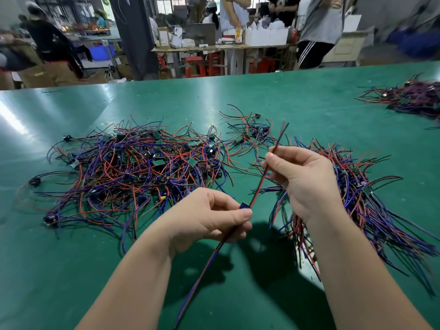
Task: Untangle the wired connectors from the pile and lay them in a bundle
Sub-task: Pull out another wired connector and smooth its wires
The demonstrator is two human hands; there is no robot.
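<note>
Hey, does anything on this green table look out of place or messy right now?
Nothing looks damaged or spilled. Only strays: one wired connector lies out left of the tangled pile, and a small clump sits off to the pile's right, beyond the right hand. The held connector looks intact.

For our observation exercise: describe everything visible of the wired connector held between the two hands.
The wired connector is a small dark block with thin wires, red and black above, red and blue below. It is stretched straight on a slant. The left hand pinches the block; the right hand pinches the upper wires.
</note>
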